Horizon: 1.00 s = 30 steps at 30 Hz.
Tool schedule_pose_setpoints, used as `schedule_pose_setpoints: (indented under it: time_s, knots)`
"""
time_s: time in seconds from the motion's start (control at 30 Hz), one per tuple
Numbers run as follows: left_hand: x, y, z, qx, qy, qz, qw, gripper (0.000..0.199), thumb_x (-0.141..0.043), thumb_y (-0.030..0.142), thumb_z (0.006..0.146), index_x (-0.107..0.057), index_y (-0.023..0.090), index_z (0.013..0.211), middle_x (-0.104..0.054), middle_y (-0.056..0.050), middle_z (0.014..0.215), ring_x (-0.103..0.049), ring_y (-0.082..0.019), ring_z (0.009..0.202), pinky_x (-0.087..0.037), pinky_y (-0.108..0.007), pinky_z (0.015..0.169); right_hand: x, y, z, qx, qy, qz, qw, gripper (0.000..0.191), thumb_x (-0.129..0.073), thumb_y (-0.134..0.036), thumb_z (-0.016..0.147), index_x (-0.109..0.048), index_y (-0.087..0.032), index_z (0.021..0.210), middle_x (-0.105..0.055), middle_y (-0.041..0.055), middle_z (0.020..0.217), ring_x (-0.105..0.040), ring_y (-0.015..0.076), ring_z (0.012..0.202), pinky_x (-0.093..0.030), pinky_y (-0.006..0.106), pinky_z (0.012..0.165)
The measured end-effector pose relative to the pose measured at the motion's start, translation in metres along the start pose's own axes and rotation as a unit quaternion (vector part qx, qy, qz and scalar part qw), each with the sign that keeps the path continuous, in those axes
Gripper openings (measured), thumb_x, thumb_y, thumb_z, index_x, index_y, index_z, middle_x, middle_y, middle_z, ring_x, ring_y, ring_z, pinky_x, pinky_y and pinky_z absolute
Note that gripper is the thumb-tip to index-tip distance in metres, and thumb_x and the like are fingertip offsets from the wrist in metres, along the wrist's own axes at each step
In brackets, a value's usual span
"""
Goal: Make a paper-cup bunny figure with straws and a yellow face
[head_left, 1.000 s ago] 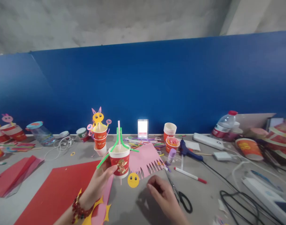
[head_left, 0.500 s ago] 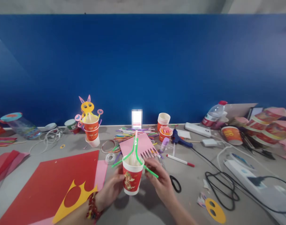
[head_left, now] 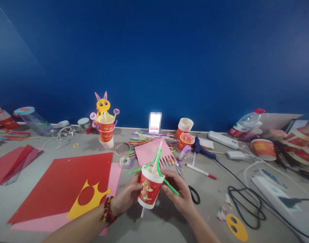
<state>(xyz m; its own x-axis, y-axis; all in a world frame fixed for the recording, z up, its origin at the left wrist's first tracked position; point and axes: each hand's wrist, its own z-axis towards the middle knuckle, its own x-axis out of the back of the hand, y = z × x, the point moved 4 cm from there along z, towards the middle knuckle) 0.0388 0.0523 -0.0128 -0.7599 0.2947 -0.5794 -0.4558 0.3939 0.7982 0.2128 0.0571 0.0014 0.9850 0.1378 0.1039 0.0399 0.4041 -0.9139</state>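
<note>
A red and white paper cup [head_left: 149,189] with a gold figure tilts between my two hands above the grey table. My left hand [head_left: 128,192] grips its left side, a beaded bracelet on the wrist. On the other side, my right hand [head_left: 178,192] has its fingers closed at the cup's right wall and by the green straw [head_left: 171,187] that sticks out there. A second green piece pokes out to the left. A pale striped straw [head_left: 158,156] stands up inside the cup, and a straw end shows below its base.
Red paper [head_left: 60,185] and a yellow cut-out [head_left: 93,199] lie left. Behind are a stacked-cup figure [head_left: 106,131], pink fringed paper [head_left: 154,153] and many straws. A glue gun [head_left: 202,150], black scissors handle [head_left: 195,195], cables and a power strip [head_left: 273,199] are right.
The cup has tilted, its top leaning right, and more straw shows beneath it. Both hands still hold it. The whole view has shifted, so the table things appear slightly higher and mostly further right.
</note>
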Motion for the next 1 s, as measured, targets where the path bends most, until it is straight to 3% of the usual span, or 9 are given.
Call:
schedule_pose_setpoints:
  time_s: [0.17, 0.27, 0.4, 0.47, 0.5, 0.6, 0.73, 0.87, 1.0]
  knots:
    - [-0.002, 0.009, 0.008, -0.041, 0.019, 0.145, 0.988, 0.039, -0.059, 0.047, 0.085, -0.063, 0.02, 0.114, -0.069, -0.008, 0.107, -0.063, -0.026, 0.1, -0.049, -0.037, 0.089, 0.007, 0.006, 0.001, -0.01, 0.056, -0.035, 0.998, 0.024, -0.069, -0.04, 0.085, -0.066, -0.022, 0.101, -0.063, 0.0023, 0.077, -0.058, 0.0141, 0.059, -0.051, 0.024, 0.052]
    - [0.007, 0.017, 0.005, -0.095, 0.078, 0.32, 0.939, 0.03, -0.05, 0.045, 0.093, -0.064, 0.019, 0.096, -0.067, -0.005, 0.086, -0.06, -0.02, 0.078, -0.049, -0.031, 0.074, 0.011, 0.007, 0.004, -0.01, 0.073, -0.041, 0.996, 0.023, -0.07, -0.038, 0.083, -0.065, -0.021, 0.098, -0.061, 0.0013, 0.073, -0.056, 0.013, 0.056, -0.048, 0.023, 0.048]
    - [0.009, 0.038, -0.017, -0.265, 0.12, 0.542, 0.788, 0.026, -0.053, 0.031, 0.093, -0.06, 0.021, 0.071, -0.06, -0.003, 0.067, -0.054, -0.018, 0.064, -0.047, -0.031, 0.068, 0.011, 0.006, 0.004, -0.009, 0.066, -0.048, 0.997, 0.022, -0.071, -0.039, 0.082, -0.066, -0.021, 0.094, -0.063, 0.0022, 0.073, -0.058, 0.0138, 0.057, -0.051, 0.024, 0.052]
    - [-0.006, 0.05, -0.03, -0.385, 0.078, 0.61, 0.688, 0.008, -0.059, 0.022, 0.088, -0.066, 0.022, 0.084, -0.069, -0.008, 0.088, -0.061, -0.024, 0.086, -0.047, -0.038, 0.085, 0.008, 0.006, 0.003, -0.003, 0.052, -0.045, 0.998, 0.022, -0.072, -0.039, 0.082, -0.067, -0.021, 0.093, -0.066, 0.0032, 0.076, -0.06, 0.0141, 0.059, -0.053, 0.024, 0.055]
    - [-0.015, 0.055, -0.034, -0.421, 0.058, 0.64, 0.64, 0.014, -0.062, 0.02, 0.086, -0.066, 0.022, 0.099, -0.069, -0.01, 0.104, -0.06, -0.027, 0.101, -0.044, -0.042, 0.095, 0.006, 0.006, 0.003, 0.002, 0.046, -0.043, 0.998, 0.021, -0.072, -0.039, 0.082, -0.068, -0.021, 0.093, -0.067, 0.0036, 0.078, -0.061, 0.0142, 0.06, -0.053, 0.025, 0.056]
    - [-0.038, 0.065, -0.03, -0.407, 0.036, 0.72, 0.561, 0.04, -0.064, 0.025, 0.087, -0.055, 0.019, 0.127, -0.063, -0.013, 0.125, -0.05, -0.031, 0.122, -0.029, -0.048, 0.11, 0.003, 0.006, 0.002, 0.016, 0.025, -0.04, 0.999, 0.018, -0.071, -0.035, 0.083, -0.068, -0.022, 0.094, -0.068, 0.0033, 0.079, -0.061, 0.0141, 0.062, -0.053, 0.024, 0.058]
    - [-0.057, 0.063, -0.018, -0.348, -0.02, 0.747, 0.566, 0.014, -0.052, 0.024, 0.095, -0.061, 0.021, 0.106, -0.07, -0.005, 0.105, -0.056, -0.024, 0.106, -0.022, -0.05, 0.113, 0.0, 0.003, 0.001, 0.042, -0.002, -0.054, 0.998, 0.016, -0.068, -0.029, 0.087, -0.068, -0.021, 0.101, -0.067, 0.0033, 0.08, -0.061, 0.0138, 0.063, -0.053, 0.024, 0.058]
    - [-0.058, 0.06, -0.018, -0.357, -0.005, 0.71, 0.607, 0.015, -0.045, 0.016, 0.097, -0.059, 0.02, 0.093, -0.068, -0.002, 0.089, -0.057, -0.02, 0.09, -0.033, -0.047, 0.107, -0.002, -0.007, 0.0, 0.105, -0.023, -0.063, 0.992, 0.024, -0.066, -0.021, 0.087, -0.064, -0.023, 0.111, -0.067, 0.002, 0.08, -0.06, 0.0126, 0.06, -0.051, 0.023, 0.056]
    - [-0.056, 0.059, -0.019, -0.366, -0.011, 0.7, 0.614, 0.013, -0.047, 0.014, 0.095, -0.059, 0.019, 0.094, -0.067, -0.002, 0.089, -0.056, -0.019, 0.089, -0.036, -0.045, 0.104, -0.002, -0.015, 0.0, 0.183, -0.026, -0.081, 0.979, 0.026, -0.066, -0.012, 0.085, -0.064, -0.025, 0.107, -0.069, 0.0022, 0.08, -0.06, 0.0142, 0.06, -0.052, 0.025, 0.057]
